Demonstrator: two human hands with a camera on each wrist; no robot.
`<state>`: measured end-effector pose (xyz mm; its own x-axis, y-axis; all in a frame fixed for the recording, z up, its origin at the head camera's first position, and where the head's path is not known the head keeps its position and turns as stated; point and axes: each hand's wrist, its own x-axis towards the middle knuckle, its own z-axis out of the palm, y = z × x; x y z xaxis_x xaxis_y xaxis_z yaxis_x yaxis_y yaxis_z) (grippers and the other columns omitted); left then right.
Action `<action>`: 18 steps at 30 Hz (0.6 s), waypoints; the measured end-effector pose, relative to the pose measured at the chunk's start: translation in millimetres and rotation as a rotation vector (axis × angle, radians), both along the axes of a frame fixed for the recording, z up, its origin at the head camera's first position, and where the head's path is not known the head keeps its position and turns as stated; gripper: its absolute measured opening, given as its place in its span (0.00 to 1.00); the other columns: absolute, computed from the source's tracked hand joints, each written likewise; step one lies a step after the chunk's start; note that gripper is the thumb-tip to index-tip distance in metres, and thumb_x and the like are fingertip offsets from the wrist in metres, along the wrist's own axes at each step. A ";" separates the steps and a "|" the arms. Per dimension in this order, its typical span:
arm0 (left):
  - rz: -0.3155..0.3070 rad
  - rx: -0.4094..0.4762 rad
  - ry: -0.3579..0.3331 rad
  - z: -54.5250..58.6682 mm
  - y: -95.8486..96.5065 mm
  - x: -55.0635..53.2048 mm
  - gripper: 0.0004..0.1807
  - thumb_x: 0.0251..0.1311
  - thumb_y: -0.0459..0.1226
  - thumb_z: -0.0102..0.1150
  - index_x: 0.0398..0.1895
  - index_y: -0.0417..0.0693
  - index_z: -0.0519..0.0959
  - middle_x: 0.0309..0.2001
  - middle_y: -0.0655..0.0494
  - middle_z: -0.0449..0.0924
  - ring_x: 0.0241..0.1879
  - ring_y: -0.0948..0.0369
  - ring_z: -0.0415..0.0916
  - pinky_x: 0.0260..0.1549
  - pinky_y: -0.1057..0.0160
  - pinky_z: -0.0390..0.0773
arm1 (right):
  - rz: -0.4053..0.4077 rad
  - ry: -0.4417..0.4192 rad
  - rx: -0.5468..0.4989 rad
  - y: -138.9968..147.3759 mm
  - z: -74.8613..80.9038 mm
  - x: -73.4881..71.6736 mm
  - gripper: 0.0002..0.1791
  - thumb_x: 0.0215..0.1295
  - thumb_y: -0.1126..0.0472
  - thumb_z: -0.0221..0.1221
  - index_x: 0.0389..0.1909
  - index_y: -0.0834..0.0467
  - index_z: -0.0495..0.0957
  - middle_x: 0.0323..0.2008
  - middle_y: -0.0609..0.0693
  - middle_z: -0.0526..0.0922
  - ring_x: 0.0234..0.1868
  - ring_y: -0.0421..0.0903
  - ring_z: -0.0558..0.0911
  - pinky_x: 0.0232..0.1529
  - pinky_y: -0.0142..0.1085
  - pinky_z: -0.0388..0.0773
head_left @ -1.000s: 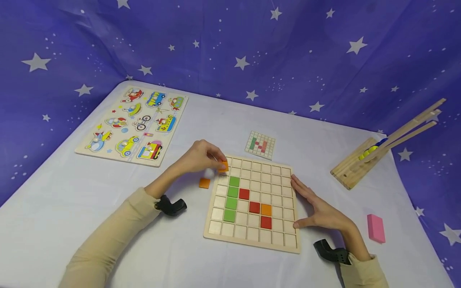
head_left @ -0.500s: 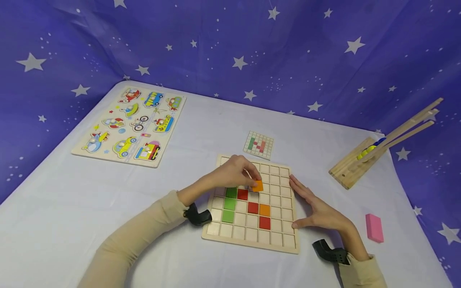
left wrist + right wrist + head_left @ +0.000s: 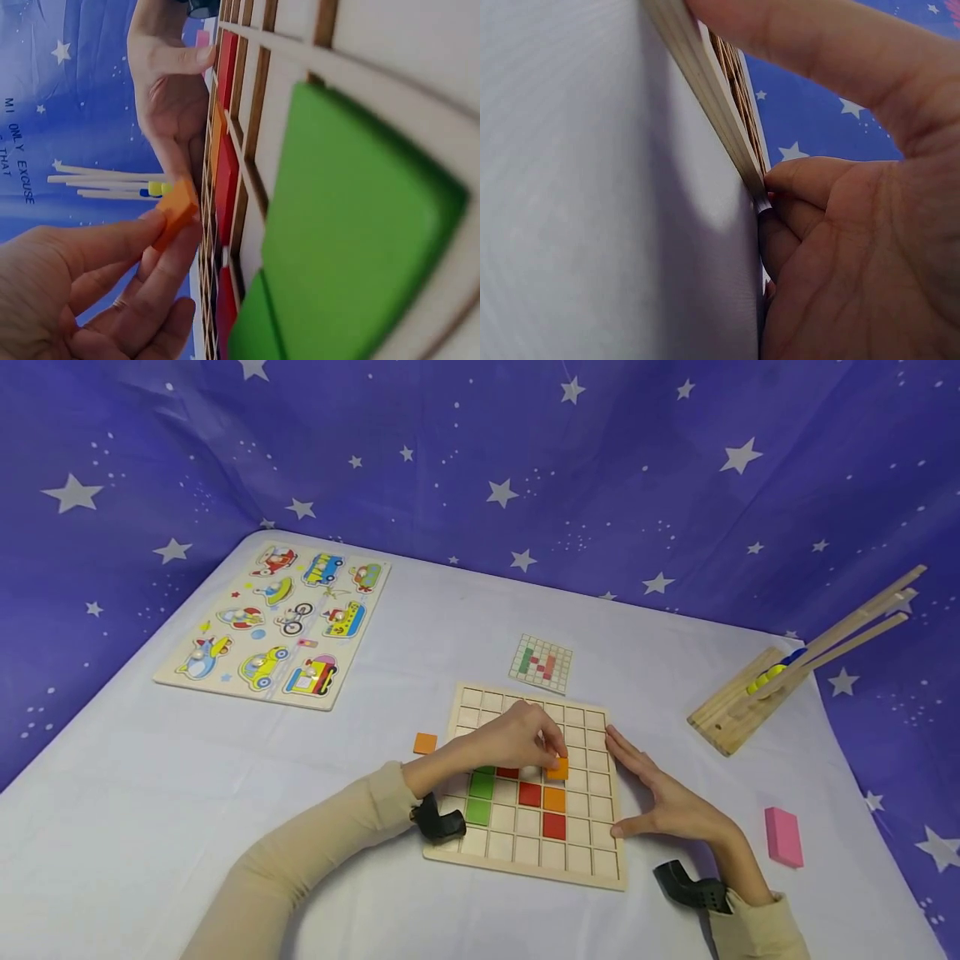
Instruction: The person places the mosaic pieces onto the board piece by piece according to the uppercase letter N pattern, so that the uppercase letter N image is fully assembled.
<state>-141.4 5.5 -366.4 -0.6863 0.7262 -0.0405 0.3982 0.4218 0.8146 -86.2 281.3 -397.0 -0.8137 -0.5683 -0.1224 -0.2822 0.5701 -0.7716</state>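
Observation:
My left hand (image 3: 521, 737) pinches an orange square tile (image 3: 177, 211) between thumb and fingers, close over the wooden grid board (image 3: 525, 864). In the head view that tile overlaps the cell just above an orange tile (image 3: 554, 799) lying in the grid. Green tiles (image 3: 480, 811) and red tiles (image 3: 553, 825) also sit in cells, some partly hidden by my left hand and forearm. My right hand (image 3: 663, 797) rests against the board's right edge, its fingers and thumb extended and spread. The right wrist view shows the fingertips at the board's side (image 3: 720, 112).
A loose orange tile (image 3: 425, 743) lies left of the board. Behind the board is a small pattern card (image 3: 542, 662). A vehicle puzzle board (image 3: 247, 681) stands far left. To the right are a wooden bead stand (image 3: 738, 706) and a pink block (image 3: 783, 837).
My left hand has carried the orange tile from the board's upper left corner rightward and toward me, to above the orange tile in the grid. The right hand stays at the edge.

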 end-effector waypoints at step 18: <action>-0.030 -0.003 0.061 -3.8 4.2 -0.7 0.05 0.55 0.28 0.64 0.31 0.44 0.86 0.29 0.55 0.86 0.28 0.69 0.78 0.30 0.76 0.76 | -0.001 -0.001 0.022 -1.1 1.1 -0.4 0.67 0.38 0.55 0.77 0.76 0.57 0.44 0.78 0.53 0.35 0.77 0.56 0.34 0.66 0.69 0.29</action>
<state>-142.1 9.7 -370.2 -0.6656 0.7463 -0.0014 0.4592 0.4111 0.7875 -86.6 280.2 -395.9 -0.8142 -0.5645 -0.1357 -0.2807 0.5872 -0.7592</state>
